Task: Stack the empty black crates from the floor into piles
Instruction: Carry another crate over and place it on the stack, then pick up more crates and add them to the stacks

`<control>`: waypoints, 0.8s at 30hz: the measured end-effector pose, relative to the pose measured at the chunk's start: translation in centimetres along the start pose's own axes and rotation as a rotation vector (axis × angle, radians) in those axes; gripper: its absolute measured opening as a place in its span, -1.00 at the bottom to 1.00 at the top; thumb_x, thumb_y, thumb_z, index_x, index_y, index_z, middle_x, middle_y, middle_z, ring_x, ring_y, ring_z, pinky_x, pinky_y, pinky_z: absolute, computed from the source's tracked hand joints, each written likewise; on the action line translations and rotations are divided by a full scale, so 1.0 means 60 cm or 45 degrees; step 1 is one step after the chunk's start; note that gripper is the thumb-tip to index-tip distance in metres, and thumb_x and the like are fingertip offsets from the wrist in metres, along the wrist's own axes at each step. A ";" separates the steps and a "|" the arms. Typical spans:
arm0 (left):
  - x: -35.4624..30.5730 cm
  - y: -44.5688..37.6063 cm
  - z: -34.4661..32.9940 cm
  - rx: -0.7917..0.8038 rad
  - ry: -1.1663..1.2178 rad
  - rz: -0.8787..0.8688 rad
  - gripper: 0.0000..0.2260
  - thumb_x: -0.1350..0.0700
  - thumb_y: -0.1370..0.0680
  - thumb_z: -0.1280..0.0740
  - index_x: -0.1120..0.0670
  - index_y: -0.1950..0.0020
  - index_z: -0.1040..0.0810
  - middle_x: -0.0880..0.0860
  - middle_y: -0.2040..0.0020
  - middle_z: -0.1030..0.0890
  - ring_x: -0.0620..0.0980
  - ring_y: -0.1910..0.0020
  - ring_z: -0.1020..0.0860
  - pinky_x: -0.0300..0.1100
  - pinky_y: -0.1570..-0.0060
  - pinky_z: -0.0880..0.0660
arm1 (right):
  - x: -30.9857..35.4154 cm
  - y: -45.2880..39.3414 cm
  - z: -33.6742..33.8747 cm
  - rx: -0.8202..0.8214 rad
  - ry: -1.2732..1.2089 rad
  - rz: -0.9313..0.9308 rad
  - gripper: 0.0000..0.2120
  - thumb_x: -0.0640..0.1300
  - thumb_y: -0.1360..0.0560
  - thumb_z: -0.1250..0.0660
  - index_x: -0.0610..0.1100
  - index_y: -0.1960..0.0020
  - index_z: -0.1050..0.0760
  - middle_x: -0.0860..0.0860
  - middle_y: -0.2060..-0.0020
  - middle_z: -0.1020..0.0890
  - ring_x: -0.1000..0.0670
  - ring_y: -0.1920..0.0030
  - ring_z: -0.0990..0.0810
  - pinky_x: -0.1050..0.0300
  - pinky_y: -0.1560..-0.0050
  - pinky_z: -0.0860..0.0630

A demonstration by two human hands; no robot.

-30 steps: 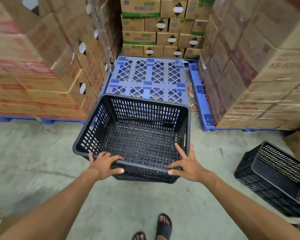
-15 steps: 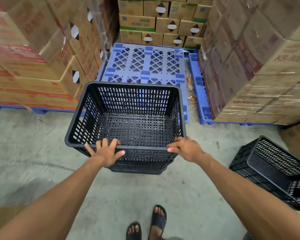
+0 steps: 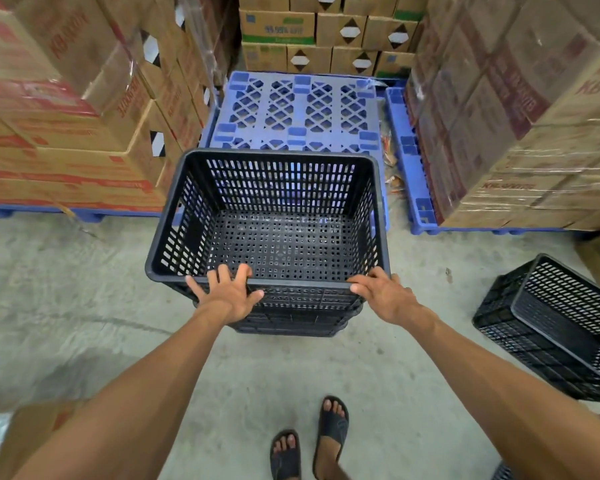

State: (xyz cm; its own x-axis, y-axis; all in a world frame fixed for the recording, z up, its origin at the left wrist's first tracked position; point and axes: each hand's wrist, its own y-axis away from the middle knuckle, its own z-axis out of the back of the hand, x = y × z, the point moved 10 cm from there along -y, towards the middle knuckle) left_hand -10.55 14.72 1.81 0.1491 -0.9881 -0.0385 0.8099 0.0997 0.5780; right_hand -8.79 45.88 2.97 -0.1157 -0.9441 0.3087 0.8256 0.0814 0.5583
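Note:
An empty black crate (image 3: 274, 157) sits nested on top of a short pile of black crates (image 3: 291, 323) on the concrete floor in front of me. My left hand (image 3: 227, 296) lies over the crate's near rim, fingers spread inside and thumb on the outer wall. At the near right corner, my right hand (image 3: 385, 297) curls its fingers over the same rim. Two more black crates (image 3: 548, 327), one tilted inside the other, lie on the floor at the right.
A bare blue plastic pallet (image 3: 298, 109) lies just behind the pile. Tall stacks of cardboard boxes on blue pallets stand at the left (image 3: 66, 133) and right (image 3: 516, 133), with more boxes at the back. My sandalled feet (image 3: 329, 431) stand on the floor below the pile.
The top crate has turned from skewed to square with the pile. My hands went from flat with splayed fingers to lying over the near rim.

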 end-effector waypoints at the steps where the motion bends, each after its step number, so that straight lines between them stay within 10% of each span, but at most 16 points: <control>1: 0.000 0.002 -0.002 0.026 -0.006 0.011 -0.55 -0.34 -0.49 -0.12 -0.18 -0.30 -0.18 0.12 -0.39 -0.22 0.21 -0.47 -0.10 0.47 -0.33 0.24 | 0.002 0.003 0.000 0.017 0.029 -0.036 -0.57 0.26 -0.60 0.08 0.26 -0.39 -0.33 -0.01 -0.36 -0.32 -0.25 -0.39 -0.25 -0.31 -0.32 -0.28; 9: -0.084 0.076 0.027 0.169 0.117 -0.115 -0.31 -0.25 -0.47 -0.28 -0.29 -0.51 0.00 0.09 -0.59 0.06 0.26 -0.55 0.12 0.35 -0.43 0.06 | 0.033 0.099 0.003 -0.029 -0.197 0.111 -0.31 0.26 -0.55 -0.16 0.27 -0.56 0.12 0.02 -0.56 0.36 -0.16 -0.55 0.35 -0.31 -0.49 0.15; 13: -0.221 0.161 0.076 0.012 0.449 -0.488 -0.54 -0.10 -0.54 -0.30 -0.10 -0.42 -0.32 0.14 -0.44 -0.26 0.19 -0.43 -0.27 0.09 -0.39 -0.27 | -0.048 0.213 0.018 -0.153 -0.703 -0.006 -0.27 0.21 -0.54 -0.24 0.17 -0.58 0.06 -0.06 -0.60 0.16 -0.04 -0.59 0.15 -0.06 -0.55 0.00; 16: -0.330 0.241 0.071 0.103 0.593 -0.763 -0.67 0.06 -0.57 -0.30 0.07 -0.32 -0.45 0.16 -0.27 -0.48 0.07 -0.12 -0.50 -0.26 0.00 -0.37 | -0.140 0.306 0.012 -0.294 -0.911 -0.170 -0.31 0.17 -0.56 -0.24 0.06 -0.59 -0.03 -0.08 -0.56 -0.11 -0.07 -0.54 -0.16 0.01 -0.51 -0.14; 24: -0.606 0.457 -0.080 0.501 0.255 -1.138 -0.69 0.05 -0.58 -0.29 0.09 -0.30 -0.50 0.16 -0.16 -0.58 0.04 -0.03 -0.53 -0.22 0.03 -0.42 | -0.385 0.631 -0.133 -0.583 -1.484 -0.683 -0.43 0.15 -0.57 -0.23 0.07 -0.53 -0.18 -0.04 -0.30 -0.45 -0.08 -0.17 -0.56 0.02 -0.04 -0.53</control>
State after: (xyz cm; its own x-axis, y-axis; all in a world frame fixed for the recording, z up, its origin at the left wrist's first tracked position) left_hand 8.95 53.97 15.13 -0.3010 -0.6396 -0.7073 0.4309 -0.7529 0.4974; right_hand 29.58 68.21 10.84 -0.6843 0.0081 0.7292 0.6133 -0.5346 0.5814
